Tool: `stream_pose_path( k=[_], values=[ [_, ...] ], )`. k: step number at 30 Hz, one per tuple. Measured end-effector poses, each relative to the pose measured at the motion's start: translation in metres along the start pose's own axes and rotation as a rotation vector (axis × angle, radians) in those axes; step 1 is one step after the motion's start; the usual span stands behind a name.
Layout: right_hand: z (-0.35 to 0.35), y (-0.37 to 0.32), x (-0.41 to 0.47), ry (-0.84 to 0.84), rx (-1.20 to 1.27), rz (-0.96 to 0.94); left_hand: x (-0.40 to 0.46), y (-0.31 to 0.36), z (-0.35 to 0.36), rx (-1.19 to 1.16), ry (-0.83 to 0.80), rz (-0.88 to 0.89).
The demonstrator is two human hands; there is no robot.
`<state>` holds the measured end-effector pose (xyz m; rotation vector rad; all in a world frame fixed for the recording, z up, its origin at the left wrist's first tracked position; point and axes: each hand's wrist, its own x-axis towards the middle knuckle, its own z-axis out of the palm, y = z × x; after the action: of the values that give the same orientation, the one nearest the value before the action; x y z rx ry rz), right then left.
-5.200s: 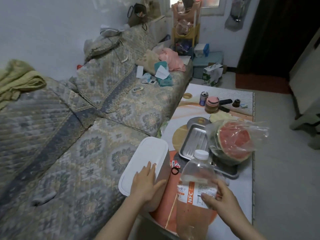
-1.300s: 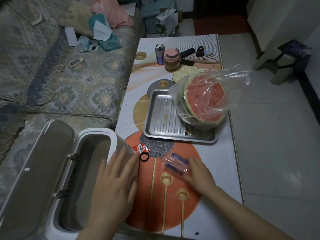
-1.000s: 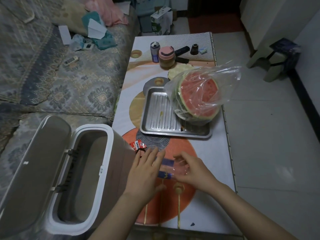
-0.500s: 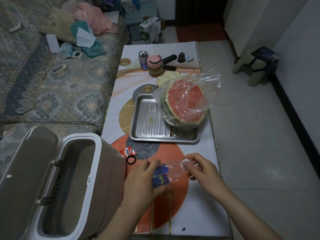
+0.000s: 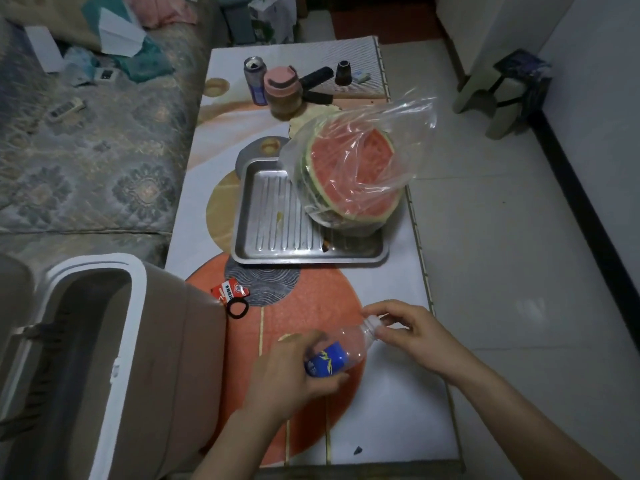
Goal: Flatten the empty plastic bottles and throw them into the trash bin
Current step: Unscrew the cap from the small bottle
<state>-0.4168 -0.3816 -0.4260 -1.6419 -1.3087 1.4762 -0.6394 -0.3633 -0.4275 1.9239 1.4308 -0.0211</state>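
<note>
Left hand [image 5: 291, 372] gripped the blue-labelled plastic bottle [image 5: 341, 355], right hand [image 5: 412, 332] pinched its neck beside the open trash bin [image 5: 104, 358]; trapped air could resist flattening.

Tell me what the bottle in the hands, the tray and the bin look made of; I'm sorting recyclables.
Bottle: thin clear plastic, see-through, with a glossy blue label. Tray: bare metal, likely stainless steel, with a dull grey sheen and pressed ribs. Trash bin: smooth matt plastic by its look, beige body with a white rim.
</note>
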Motion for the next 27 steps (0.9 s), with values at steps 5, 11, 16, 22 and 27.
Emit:
stream_pose_path(
  k=[5,11,16,22,27],
  values=[
    [0.003,0.011,0.009,0.087,-0.112,0.08,0.009,0.0,0.01,0.081,0.067,0.0],
    [-0.007,0.015,0.021,-0.055,-0.07,-0.015,0.019,-0.014,0.02,-0.242,-0.072,-0.082],
    [-0.011,0.02,0.035,-0.045,-0.142,0.073,0.025,-0.023,0.029,-0.198,-0.024,-0.06],
    [-0.013,0.023,0.045,-0.07,-0.18,0.011,0.029,-0.036,0.036,-0.224,-0.056,-0.07],
    [-0.017,0.04,0.06,0.201,-0.411,-0.004,0.026,-0.054,0.043,-0.285,-0.014,-0.193]
  ],
)
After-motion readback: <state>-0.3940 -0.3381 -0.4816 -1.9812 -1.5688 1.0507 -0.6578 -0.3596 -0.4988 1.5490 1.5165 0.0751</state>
